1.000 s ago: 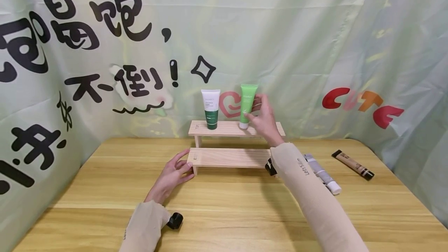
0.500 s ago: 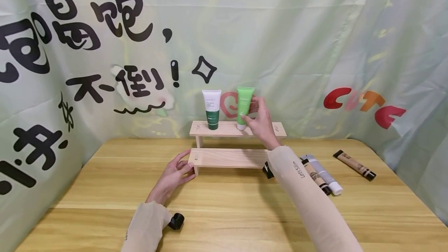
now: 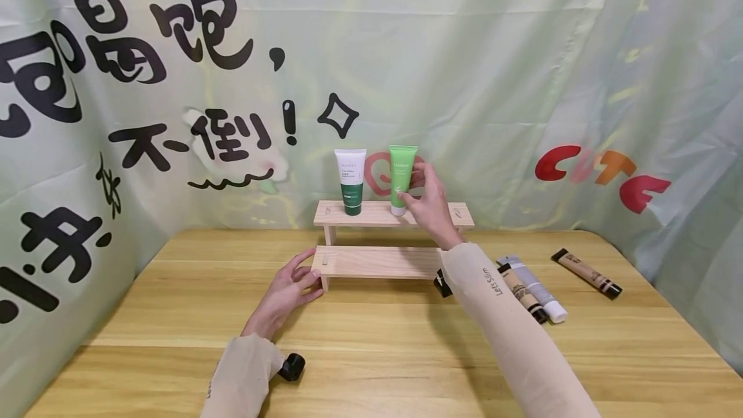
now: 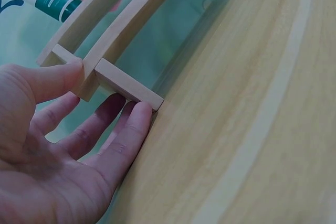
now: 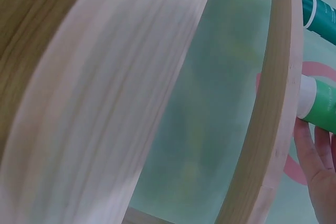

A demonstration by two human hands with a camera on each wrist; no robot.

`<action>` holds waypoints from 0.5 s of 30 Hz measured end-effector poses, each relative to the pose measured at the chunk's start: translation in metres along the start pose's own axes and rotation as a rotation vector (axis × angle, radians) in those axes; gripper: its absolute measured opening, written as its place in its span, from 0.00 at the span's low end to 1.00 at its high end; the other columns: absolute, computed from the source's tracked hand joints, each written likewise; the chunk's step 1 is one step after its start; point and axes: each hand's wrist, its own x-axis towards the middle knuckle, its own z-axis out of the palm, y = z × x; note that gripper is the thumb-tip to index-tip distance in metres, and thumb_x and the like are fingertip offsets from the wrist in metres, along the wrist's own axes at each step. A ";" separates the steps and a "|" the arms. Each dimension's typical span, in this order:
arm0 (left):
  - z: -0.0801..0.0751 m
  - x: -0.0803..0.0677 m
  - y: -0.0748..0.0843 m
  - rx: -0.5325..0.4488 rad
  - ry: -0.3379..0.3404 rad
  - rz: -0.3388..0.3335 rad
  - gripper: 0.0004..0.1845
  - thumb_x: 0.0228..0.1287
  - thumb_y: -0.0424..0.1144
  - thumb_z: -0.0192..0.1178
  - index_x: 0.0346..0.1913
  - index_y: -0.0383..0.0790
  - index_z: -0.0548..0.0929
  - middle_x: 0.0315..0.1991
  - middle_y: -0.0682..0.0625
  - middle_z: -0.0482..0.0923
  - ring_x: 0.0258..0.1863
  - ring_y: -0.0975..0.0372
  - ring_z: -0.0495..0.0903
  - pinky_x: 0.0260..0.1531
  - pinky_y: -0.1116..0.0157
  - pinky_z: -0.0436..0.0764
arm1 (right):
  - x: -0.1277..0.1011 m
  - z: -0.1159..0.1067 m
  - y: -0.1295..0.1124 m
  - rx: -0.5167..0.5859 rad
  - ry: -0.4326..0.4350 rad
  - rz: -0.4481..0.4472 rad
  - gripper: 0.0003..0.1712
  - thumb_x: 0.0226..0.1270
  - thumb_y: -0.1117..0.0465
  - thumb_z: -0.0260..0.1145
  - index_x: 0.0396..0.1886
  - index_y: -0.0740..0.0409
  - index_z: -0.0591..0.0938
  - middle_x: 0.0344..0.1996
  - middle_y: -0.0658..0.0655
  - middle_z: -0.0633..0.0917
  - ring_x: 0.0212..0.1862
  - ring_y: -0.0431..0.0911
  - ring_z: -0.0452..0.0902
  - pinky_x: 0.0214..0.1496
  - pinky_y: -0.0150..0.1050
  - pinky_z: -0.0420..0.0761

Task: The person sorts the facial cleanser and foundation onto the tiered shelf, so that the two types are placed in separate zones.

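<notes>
Head view: right hand (image 3: pixel 431 202) pinches upright green tube (image 3: pixel 401 175) on the wooden rack (image 3: pixel 380 261)'s top step; left hand (image 3: pixel 287 291), fingers relaxed, touches lower step's end.

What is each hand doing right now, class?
Left hand: open, fingers resting against the wooden shelf.
Right hand: holding the green tube.

I log a white-and-dark-green tube (image 3: pixel 350 181) upright on the top step. On the table (image 3: pixel 371 353), right side: a grey tube with white cap (image 3: pixel 536 290), a tan tube (image 3: pixel 524 293) touching it, another tan tube (image 3: pixel 586 273) apart. Behind: a pale green printed backdrop (image 3: pixel 464 69).
</notes>
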 end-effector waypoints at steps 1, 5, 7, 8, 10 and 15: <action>0.000 0.000 0.000 -0.001 0.001 0.000 0.29 0.78 0.28 0.51 0.78 0.43 0.62 0.58 0.35 0.74 0.47 0.53 0.80 0.48 0.58 0.85 | 0.000 0.000 0.000 0.003 -0.005 0.001 0.30 0.62 0.80 0.68 0.62 0.70 0.69 0.48 0.69 0.78 0.52 0.59 0.76 0.54 0.52 0.83; 0.000 0.000 0.000 -0.003 -0.003 -0.001 0.29 0.78 0.28 0.51 0.78 0.43 0.62 0.57 0.35 0.75 0.47 0.53 0.80 0.49 0.58 0.85 | -0.001 -0.004 0.002 0.009 -0.036 0.014 0.32 0.63 0.78 0.69 0.65 0.69 0.67 0.50 0.68 0.77 0.53 0.59 0.75 0.56 0.53 0.82; 0.000 -0.001 0.001 -0.004 -0.005 0.000 0.29 0.78 0.27 0.51 0.78 0.42 0.62 0.57 0.35 0.74 0.47 0.52 0.80 0.50 0.57 0.85 | -0.001 -0.008 0.002 0.023 -0.058 0.023 0.34 0.63 0.77 0.69 0.66 0.69 0.66 0.51 0.68 0.77 0.55 0.60 0.74 0.57 0.53 0.81; 0.000 -0.001 0.001 -0.003 -0.006 -0.001 0.29 0.78 0.27 0.51 0.78 0.42 0.62 0.57 0.35 0.74 0.47 0.52 0.80 0.50 0.57 0.85 | -0.002 -0.010 0.003 0.025 -0.069 0.029 0.34 0.63 0.77 0.69 0.67 0.68 0.66 0.52 0.68 0.77 0.55 0.60 0.74 0.57 0.53 0.81; 0.000 -0.001 0.001 -0.003 -0.007 -0.002 0.29 0.78 0.27 0.51 0.78 0.42 0.61 0.58 0.34 0.74 0.48 0.52 0.80 0.50 0.57 0.85 | -0.002 -0.016 0.003 0.035 -0.090 0.039 0.35 0.63 0.77 0.69 0.67 0.68 0.66 0.52 0.68 0.77 0.56 0.60 0.74 0.58 0.53 0.80; -0.001 -0.001 0.002 -0.001 -0.013 -0.003 0.29 0.79 0.27 0.50 0.79 0.42 0.61 0.59 0.34 0.73 0.48 0.52 0.80 0.50 0.57 0.84 | -0.001 -0.032 0.006 0.009 -0.101 0.048 0.34 0.62 0.79 0.68 0.66 0.71 0.66 0.53 0.72 0.78 0.56 0.62 0.75 0.59 0.54 0.79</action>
